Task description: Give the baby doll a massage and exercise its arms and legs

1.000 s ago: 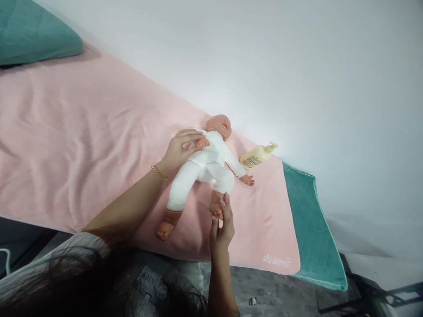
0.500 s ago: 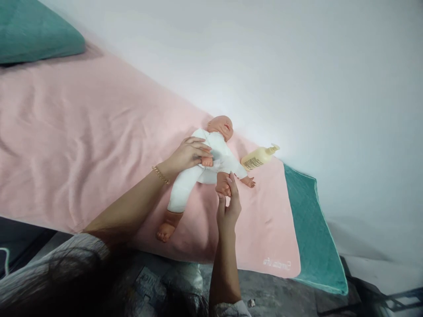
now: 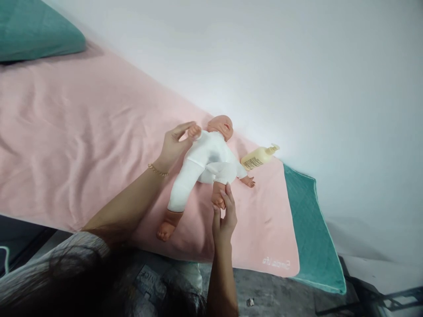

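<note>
Baby doll [image 3: 214,145]: face-up on the pink blanket [image 3: 109,127], ahead of the person, between the hands
Long axis: head [image 3: 220,127] toward 1 o'clock, outstretched leg [image 3: 183,187] toward 7
Left hand [image 3: 175,143]: thumb and fingers around the doll's small fist [image 3: 194,131]; torso at 3 o'clock from it
Right hand [image 3: 226,220]: thumb and fingertips pinching the bent leg's foot [image 3: 218,196]; torso at 12 o'clock
Nearer to torso: left hand; the two hands are well apart
Lotion pump bottle [image 3: 256,158]: at the doll's 3 o'clock, lying, pump toward 2
</note>
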`<state>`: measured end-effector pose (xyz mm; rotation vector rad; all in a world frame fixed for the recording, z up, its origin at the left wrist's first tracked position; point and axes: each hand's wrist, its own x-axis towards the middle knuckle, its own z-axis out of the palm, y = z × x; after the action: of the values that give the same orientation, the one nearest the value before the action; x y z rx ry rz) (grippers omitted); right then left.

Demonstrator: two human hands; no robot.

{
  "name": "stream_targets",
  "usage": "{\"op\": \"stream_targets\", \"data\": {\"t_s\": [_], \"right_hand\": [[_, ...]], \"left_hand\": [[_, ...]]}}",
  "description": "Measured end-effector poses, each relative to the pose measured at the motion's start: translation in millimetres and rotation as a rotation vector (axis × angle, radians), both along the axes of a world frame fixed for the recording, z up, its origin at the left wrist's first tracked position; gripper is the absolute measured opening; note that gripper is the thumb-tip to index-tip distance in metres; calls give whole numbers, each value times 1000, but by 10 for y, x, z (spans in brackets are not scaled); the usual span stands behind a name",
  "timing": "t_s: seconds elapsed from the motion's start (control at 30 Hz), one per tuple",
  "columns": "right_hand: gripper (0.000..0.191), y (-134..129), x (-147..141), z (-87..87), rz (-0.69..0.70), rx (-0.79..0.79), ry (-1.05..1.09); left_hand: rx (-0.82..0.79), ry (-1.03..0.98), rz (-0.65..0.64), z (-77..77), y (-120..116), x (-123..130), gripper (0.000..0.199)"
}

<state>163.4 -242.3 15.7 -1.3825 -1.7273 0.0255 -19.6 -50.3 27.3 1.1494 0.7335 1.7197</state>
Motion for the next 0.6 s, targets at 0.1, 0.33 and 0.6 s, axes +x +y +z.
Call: {"op": "stream_targets", "data": {"t_s": [0.1,0.33,0.6], "right_hand": [[43,-155,-24,-53,5,-1,-8],[43,-536,-79,-262,16,-48,-101],[48,-743,-154,-640,26,0,-153]], "left_hand": [[-117,-227,78,-4,58,-68,23],[-497,-544,171,-255,206,-211,29],[-531,-578,175,-426,325,-238,30]]}}
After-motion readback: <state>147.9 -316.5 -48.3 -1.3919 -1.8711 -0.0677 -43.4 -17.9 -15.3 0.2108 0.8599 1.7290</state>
